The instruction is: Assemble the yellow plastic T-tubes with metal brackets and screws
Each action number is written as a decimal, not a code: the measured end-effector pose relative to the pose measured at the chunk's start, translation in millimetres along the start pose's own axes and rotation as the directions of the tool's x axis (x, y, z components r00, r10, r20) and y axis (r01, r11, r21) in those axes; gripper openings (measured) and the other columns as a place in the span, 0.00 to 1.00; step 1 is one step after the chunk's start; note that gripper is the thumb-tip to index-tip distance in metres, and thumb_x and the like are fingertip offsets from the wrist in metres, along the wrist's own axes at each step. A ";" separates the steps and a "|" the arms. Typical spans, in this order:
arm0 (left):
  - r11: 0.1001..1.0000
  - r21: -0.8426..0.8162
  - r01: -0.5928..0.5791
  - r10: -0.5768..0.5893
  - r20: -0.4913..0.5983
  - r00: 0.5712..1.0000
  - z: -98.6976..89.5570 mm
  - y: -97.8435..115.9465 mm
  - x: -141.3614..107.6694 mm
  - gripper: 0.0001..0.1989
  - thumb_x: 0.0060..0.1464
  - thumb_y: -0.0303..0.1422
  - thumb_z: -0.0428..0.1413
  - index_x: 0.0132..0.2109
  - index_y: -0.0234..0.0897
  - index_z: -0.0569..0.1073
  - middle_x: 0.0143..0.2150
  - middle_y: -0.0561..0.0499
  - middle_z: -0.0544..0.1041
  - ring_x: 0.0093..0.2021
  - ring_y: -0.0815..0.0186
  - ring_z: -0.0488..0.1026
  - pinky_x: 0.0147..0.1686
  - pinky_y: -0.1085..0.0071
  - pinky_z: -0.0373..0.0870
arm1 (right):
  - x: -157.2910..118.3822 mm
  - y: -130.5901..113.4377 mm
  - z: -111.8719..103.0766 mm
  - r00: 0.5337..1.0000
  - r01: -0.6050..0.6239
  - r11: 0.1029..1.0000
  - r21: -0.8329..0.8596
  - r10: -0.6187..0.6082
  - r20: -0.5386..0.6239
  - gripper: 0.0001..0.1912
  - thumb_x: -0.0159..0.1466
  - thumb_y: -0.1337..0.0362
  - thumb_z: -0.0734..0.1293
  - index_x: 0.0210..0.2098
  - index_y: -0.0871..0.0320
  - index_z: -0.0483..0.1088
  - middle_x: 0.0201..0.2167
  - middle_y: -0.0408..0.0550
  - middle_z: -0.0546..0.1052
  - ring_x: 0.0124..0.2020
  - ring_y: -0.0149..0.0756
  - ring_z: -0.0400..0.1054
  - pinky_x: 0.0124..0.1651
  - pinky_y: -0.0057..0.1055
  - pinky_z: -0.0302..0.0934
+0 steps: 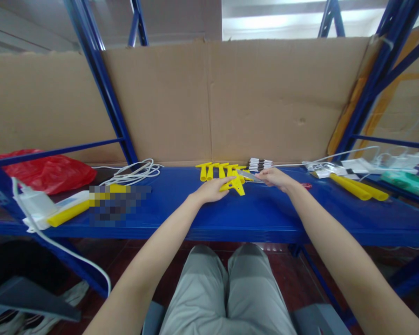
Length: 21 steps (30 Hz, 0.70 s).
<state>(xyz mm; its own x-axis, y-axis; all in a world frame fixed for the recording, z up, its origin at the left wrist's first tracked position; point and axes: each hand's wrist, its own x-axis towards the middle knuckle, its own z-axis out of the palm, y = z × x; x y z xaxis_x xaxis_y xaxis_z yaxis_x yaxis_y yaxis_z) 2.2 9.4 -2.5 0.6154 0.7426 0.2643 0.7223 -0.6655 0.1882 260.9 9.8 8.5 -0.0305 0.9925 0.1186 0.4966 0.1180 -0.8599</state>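
Left hand: fingers closed on one arm of a bright yellow, branched, plastic-looking piece, held above the near-middle of the bench. Right hand: fingers pinching the end of a flat, grey, blade-like strip, whose far end overlaps the yellow piece in view; contact cannot be told. The piece is probably light and stiff, its surface perhaps smooth enough to slip, its thinner arms the likeliest to snap; the thick junction should offer the firmest hold, clear of the strip's edge. Behind: a row of yellow T-shaped pieces, beside a small black-and-white striped stack. Beneath: a blue metal bench top. Farther right: two long yellow tubes.
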 end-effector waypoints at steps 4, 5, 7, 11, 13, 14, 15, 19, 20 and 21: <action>0.998 0.056 -0.015 0.014 0.006 1.000 0.7 2.9 0.1 0.27 0.58 0.35 0.51 0.64 0.43 0.63 0.62 0.49 0.69 0.58 0.59 0.69 0.55 0.66 0.65 | -3.8 -3.4 8.6 0.991 -0.025 0.998 0.052 0.018 0.130 0.12 0.51 0.61 0.69 0.21 0.58 0.62 0.16 0.37 0.59 0.19 0.24 0.51 0.22 0.23 0.45; 0.998 0.064 -0.016 0.015 0.006 1.000 0.8 3.2 0.2 0.26 0.58 0.35 0.51 0.64 0.43 0.63 0.62 0.50 0.69 0.58 0.59 0.69 0.55 0.66 0.64 | -4.1 -4.0 9.9 0.987 -0.022 0.998 0.051 0.013 0.157 0.10 0.51 0.63 0.68 0.21 0.58 0.62 0.16 0.38 0.60 0.19 0.23 0.52 0.22 0.23 0.45; 0.997 0.069 -0.016 0.016 0.003 1.000 1.2 3.2 0.4 0.26 0.58 0.35 0.51 0.64 0.43 0.63 0.61 0.50 0.70 0.57 0.60 0.70 0.56 0.67 0.64 | -4.6 -4.9 11.5 0.975 -0.009 0.999 0.042 -0.001 0.221 0.07 0.51 0.66 0.66 0.20 0.59 0.63 0.16 0.39 0.62 0.19 0.23 0.53 0.21 0.23 0.45; 0.998 0.057 -0.023 0.023 -0.015 1.000 2.4 1.4 1.3 0.27 0.58 0.35 0.51 0.64 0.45 0.63 0.62 0.52 0.69 0.58 0.61 0.69 0.56 0.67 0.64 | -5.1 -5.5 12.2 0.955 0.021 0.999 0.031 -0.029 0.294 0.03 0.50 0.67 0.64 0.21 0.60 0.66 0.16 0.40 0.65 0.18 0.23 0.55 0.21 0.23 0.46; 0.998 0.058 -0.017 0.019 -0.023 1.000 2.8 0.4 1.7 0.26 0.58 0.35 0.51 0.64 0.46 0.63 0.62 0.52 0.69 0.59 0.61 0.68 0.56 0.68 0.64 | -5.1 -5.1 11.4 0.950 0.036 0.999 0.029 -0.043 0.310 0.03 0.50 0.67 0.64 0.21 0.60 0.67 0.17 0.41 0.67 0.19 0.24 0.57 0.21 0.24 0.47; 0.998 0.060 -0.013 0.015 -0.024 1.000 2.7 0.0 1.8 0.26 0.58 0.35 0.51 0.64 0.45 0.63 0.62 0.52 0.69 0.59 0.61 0.69 0.56 0.68 0.64 | -5.1 -4.9 10.8 0.947 0.042 0.999 0.026 -0.048 0.318 0.03 0.50 0.67 0.64 0.21 0.60 0.68 0.18 0.42 0.68 0.19 0.24 0.58 0.22 0.24 0.48; 0.998 0.063 -0.006 0.008 -0.025 1.000 2.4 -0.2 1.7 0.26 0.58 0.35 0.51 0.64 0.45 0.63 0.62 0.51 0.69 0.58 0.60 0.69 0.56 0.68 0.64 | -5.1 -4.8 10.0 0.944 0.046 0.999 0.020 -0.050 0.325 0.03 0.49 0.67 0.64 0.21 0.60 0.68 0.18 0.43 0.70 0.19 0.25 0.59 0.22 0.24 0.49; 0.995 0.082 0.057 -0.055 -0.032 0.998 -1.1 0.7 -0.1 0.26 0.59 0.35 0.51 0.64 0.44 0.63 0.61 0.49 0.70 0.57 0.58 0.70 0.55 0.65 0.65 | -5.8 -5.2 7.2 0.949 0.048 0.999 -0.021 -0.039 0.312 0.03 0.48 0.67 0.64 0.23 0.60 0.70 0.20 0.44 0.73 0.20 0.26 0.61 0.23 0.24 0.51; 0.993 0.087 0.076 -0.073 -0.033 0.997 -2.2 1.3 -0.7 0.26 0.59 0.35 0.51 0.65 0.44 0.63 0.60 0.48 0.71 0.57 0.57 0.70 0.55 0.64 0.66 | -6.2 -5.6 6.8 0.952 0.048 0.998 -0.027 -0.037 0.305 0.03 0.48 0.68 0.64 0.23 0.60 0.70 0.20 0.44 0.74 0.20 0.26 0.61 0.23 0.24 0.52; 0.992 0.091 0.090 -0.087 -0.032 0.996 -3.0 1.8 -1.2 0.26 0.59 0.35 0.51 0.65 0.44 0.63 0.60 0.48 0.72 0.56 0.57 0.70 0.55 0.63 0.66 | -6.7 -6.1 6.5 0.953 0.049 0.998 -0.032 -0.037 0.301 0.04 0.48 0.68 0.64 0.23 0.60 0.70 0.20 0.44 0.74 0.20 0.26 0.61 0.23 0.24 0.52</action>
<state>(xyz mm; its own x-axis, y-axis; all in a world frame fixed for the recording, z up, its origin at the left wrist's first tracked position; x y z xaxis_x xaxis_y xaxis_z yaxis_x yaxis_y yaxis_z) 1.7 7.1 0.4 0.5395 0.7952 0.2766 0.8003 -0.5864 0.1248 252.5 2.7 9.8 -0.3084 0.9512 -0.0048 0.5221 0.1650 -0.8367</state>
